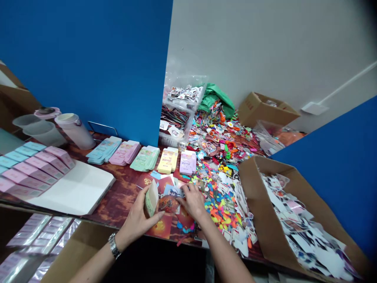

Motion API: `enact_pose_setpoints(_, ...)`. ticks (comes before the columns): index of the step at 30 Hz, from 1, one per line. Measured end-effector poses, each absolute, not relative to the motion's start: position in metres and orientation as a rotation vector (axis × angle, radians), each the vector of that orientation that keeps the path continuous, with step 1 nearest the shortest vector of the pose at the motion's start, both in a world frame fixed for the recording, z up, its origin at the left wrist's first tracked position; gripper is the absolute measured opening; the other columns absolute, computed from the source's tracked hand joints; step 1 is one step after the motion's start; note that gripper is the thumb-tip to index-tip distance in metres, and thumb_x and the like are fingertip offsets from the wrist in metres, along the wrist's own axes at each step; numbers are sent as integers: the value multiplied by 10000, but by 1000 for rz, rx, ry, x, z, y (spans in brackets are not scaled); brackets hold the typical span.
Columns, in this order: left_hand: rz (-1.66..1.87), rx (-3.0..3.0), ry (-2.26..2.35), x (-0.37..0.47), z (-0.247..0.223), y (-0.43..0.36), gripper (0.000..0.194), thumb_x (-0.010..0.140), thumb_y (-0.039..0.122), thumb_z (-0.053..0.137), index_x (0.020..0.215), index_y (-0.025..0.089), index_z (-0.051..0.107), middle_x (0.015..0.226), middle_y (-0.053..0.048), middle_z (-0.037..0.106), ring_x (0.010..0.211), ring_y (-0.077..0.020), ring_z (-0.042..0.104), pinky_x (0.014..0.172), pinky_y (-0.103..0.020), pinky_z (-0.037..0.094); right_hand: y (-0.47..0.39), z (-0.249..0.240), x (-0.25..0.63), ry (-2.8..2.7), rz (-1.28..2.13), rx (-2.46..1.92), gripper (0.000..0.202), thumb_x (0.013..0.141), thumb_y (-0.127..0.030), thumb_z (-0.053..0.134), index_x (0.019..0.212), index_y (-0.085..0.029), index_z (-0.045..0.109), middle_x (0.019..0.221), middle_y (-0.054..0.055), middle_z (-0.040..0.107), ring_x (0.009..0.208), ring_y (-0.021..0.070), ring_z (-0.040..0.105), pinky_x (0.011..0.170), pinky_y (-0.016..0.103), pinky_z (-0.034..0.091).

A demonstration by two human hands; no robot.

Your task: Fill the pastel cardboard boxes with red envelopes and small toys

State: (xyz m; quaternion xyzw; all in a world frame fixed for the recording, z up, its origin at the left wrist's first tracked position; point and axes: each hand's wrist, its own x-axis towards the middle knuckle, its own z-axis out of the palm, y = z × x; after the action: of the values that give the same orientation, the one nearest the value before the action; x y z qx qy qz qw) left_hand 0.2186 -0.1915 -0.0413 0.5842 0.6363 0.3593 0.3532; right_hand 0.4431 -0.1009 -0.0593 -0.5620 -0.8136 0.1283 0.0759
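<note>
My left hand (138,214), with a metal watch on its wrist, is closed round a small pale green paper box (151,198) that stands tilted with its top open. Just right of it, my right hand (193,200) pinches at a blue picture card (172,192); its fingertips partly cover the card's edge. Below lies a brown-orange printed card (168,204). More red and orange cards spread under both hands. Behind them stand flat stacks of folded boxes: blue (104,150), pink (125,152), green (145,158), yellow (167,160) and purple (187,162).
Colourful small trinkets (224,188) heap to the right, beside a cardboard box (253,204) of cut-out stickers. Filled pink and blue boxes (38,169) sit on a white board (85,188) at left. A bottle (75,131) and clear bins (188,102) stand behind.
</note>
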Motion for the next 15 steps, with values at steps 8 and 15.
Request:
enact_pose_setpoints(8, 985, 1682, 1726, 213, -55, -186, 732, 809, 470, 634, 1391, 185, 293, 1299, -149, 512, 1167, -295, 556, 984, -475, 479, -105, -24, 453, -1976, 512, -1428, 186, 985, -235, 442, 1020, -197, 621, 970, 44, 665, 870, 166, 621, 756, 256, 471)
enact_pose_setpoints(15, 1032, 2013, 1873, 216, -63, -180, 616, 807, 436, 671, 1310, 178, 424, 1138, -114, 579, 1045, -283, 573, 891, -431, 506, -126, 26, 441, -2082, 486, -1009, 173, 969, -167, 499, 1043, -221, 646, 938, 40, 668, 880, 177, 592, 785, 297, 464)
